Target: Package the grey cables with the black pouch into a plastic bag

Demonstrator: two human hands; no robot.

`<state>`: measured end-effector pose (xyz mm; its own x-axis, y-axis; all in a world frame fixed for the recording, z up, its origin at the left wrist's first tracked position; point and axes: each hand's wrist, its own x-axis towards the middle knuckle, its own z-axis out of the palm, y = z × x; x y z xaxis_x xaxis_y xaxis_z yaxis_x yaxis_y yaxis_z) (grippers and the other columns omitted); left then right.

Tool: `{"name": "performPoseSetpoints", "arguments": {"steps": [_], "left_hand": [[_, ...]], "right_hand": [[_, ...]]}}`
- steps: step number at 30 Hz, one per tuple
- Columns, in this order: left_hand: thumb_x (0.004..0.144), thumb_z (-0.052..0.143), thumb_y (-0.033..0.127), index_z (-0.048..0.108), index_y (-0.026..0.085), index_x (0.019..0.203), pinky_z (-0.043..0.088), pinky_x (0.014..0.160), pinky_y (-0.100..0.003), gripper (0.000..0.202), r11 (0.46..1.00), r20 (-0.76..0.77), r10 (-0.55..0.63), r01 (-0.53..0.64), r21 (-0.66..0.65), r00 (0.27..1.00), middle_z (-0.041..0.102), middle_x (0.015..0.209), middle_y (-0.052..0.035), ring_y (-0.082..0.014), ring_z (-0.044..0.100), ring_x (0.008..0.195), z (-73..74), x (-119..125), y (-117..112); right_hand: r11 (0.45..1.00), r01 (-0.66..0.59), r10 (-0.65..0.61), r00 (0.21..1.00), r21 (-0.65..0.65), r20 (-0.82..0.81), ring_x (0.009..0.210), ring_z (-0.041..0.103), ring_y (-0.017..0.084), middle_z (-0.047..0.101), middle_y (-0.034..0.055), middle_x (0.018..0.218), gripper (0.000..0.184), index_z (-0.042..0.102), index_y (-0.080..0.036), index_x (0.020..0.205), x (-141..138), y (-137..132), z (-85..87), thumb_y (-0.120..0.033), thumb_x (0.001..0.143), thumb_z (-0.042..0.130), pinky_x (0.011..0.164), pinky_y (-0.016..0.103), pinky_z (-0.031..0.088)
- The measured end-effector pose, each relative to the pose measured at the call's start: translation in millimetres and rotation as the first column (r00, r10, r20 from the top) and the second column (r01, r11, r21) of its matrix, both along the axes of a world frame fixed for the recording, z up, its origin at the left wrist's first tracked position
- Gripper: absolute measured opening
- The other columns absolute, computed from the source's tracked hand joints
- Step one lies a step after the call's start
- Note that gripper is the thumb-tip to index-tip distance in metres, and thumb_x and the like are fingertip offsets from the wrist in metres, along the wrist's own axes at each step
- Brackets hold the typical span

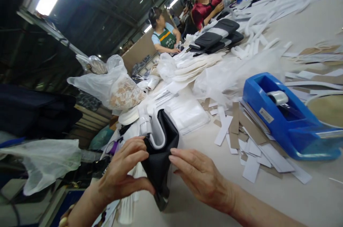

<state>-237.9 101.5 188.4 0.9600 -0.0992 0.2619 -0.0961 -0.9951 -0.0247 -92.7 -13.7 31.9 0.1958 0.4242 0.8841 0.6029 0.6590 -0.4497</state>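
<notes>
A small black leather-like bag (pixel 158 164) stands on the table between my hands, its opening facing up. A curved white padded strip (pixel 158 141) sticks out of the opening, with a clear-wrapped white piece (pixel 145 124) beside it. My left hand (pixel 124 169) grips the bag's left side, fingers at the upper edge and thumb lower down. On the opposite side, my right hand (pixel 200 175) pinches the edge between fingertips and thumb. The bag's underside and part of its far wall are hidden.
To the right stands a blue tape dispenser (pixel 286 119) beside scattered white and brown card strips (pixel 252 152). Clear plastic bags (pixel 184 109) lie beyond the black bag. Stacked black pieces (pixel 217 34) are farther back. Two co-workers (pixel 166 35) sit across the table; a filled plastic bag (pixel 125 93) stands left.
</notes>
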Motion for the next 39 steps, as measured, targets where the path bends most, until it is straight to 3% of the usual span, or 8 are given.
{"name": "performPoseSetpoints", "arguments": {"steps": [5,10,18,25,29,31,35,39], "left_hand": [[0.074,0.063,0.054,0.050,0.022,0.110,0.051,0.086,-0.046,0.050,0.999,0.026,0.050,-0.050,0.016,0.998,0.056,0.083,-0.0043,-0.0188,0.058,0.079,2.4,-11,2],[0.077,0.060,0.053,0.048,0.024,0.120,0.049,0.091,-0.049,0.053,0.996,0.044,0.091,-0.092,0.023,0.995,0.056,0.092,-0.0067,-0.0220,0.057,0.091,-0.5,-33,10],[0.080,0.057,0.052,0.046,0.021,0.125,0.043,0.097,-0.052,0.056,0.989,-0.001,0.128,-0.128,0.073,0.992,0.053,0.104,-0.0105,-0.0261,0.052,0.105,3.2,-61,16],[0.071,0.060,0.064,0.046,0.015,0.120,0.043,0.097,-0.051,0.071,0.968,-0.044,0.173,-0.162,0.192,0.984,0.051,0.110,-0.0158,-0.0327,0.046,0.114,10.3,-69,1],[0.078,0.061,0.053,0.045,0.006,0.118,0.041,0.100,-0.045,0.063,0.957,-0.073,0.149,-0.125,0.262,0.986,0.053,0.108,-0.0183,-0.0302,0.048,0.112,11.6,-66,-13],[0.079,0.062,0.046,0.047,0.006,0.115,0.041,0.099,-0.047,0.056,0.949,-0.073,0.147,-0.119,0.291,0.986,0.053,0.109,-0.0182,-0.0301,0.049,0.110,10.6,-64,-18],[0.077,0.063,0.033,0.054,0.008,0.109,0.043,0.093,-0.050,0.041,0.928,0.008,0.195,-0.187,0.321,0.981,0.053,0.107,-0.0162,-0.0303,0.051,0.105,3.9,-62,-25],[0.077,0.060,0.012,0.059,0.005,0.097,0.042,0.094,-0.047,0.021,0.929,0.143,0.235,-0.265,0.260,0.961,0.057,0.101,-0.0151,-0.0274,0.052,0.105,-9.4,-58,-35]], "right_hand": [[0.999,-0.034,0.034,0.999,0.029,-0.007,0.103,0.056,0.017,0.059,0.0132,0.115,0.038,0.047,-0.011,0.122,-4,13,5.3,-0.004,0.085,0.047,0.085,0.030,0.051],[0.996,-0.085,0.084,0.996,0.034,0.021,0.106,0.056,0.016,0.058,0.0132,0.117,0.037,0.047,-0.012,0.122,-7,26,12.4,-0.005,0.085,0.047,0.087,0.028,0.050],[0.983,-0.184,0.183,0.979,0.010,0.093,0.091,0.058,0.015,0.060,0.0113,0.108,0.027,0.052,-0.013,0.111,-13,46,31.3,-0.005,0.085,0.047,0.077,0.027,0.051],[0.974,-0.221,0.227,0.961,-0.050,0.161,0.080,0.060,0.014,0.064,0.0070,0.090,0.015,0.056,-0.015,0.096,-20,53,48.4,-0.010,0.090,0.043,0.068,0.023,0.049],[0.983,-0.179,0.185,0.971,-0.050,0.151,0.074,0.059,0.012,0.064,0.0059,0.085,0.018,0.057,-0.015,0.092,-25,50,51.4,-0.011,0.092,0.039,0.063,0.021,0.045],[0.989,-0.144,0.147,0.978,-0.034,0.148,0.069,0.057,0.011,0.064,0.0055,0.084,0.017,0.058,-0.015,0.088,-27,50,50.8,-0.012,0.092,0.042,0.060,0.021,0.042],[0.996,-0.089,0.087,0.977,0.004,0.195,0.065,0.052,0.012,0.062,0.0043,0.080,0.022,0.060,-0.015,0.086,-30,51,48.0,-0.015,0.094,0.040,0.056,0.025,0.035],[0.997,-0.078,0.069,0.961,0.024,0.268,0.059,0.043,0.012,0.061,0.0037,0.076,0.029,0.061,-0.015,0.083,-33,49,43.5,-0.014,0.095,0.034,0.054,0.028,0.028]]}}
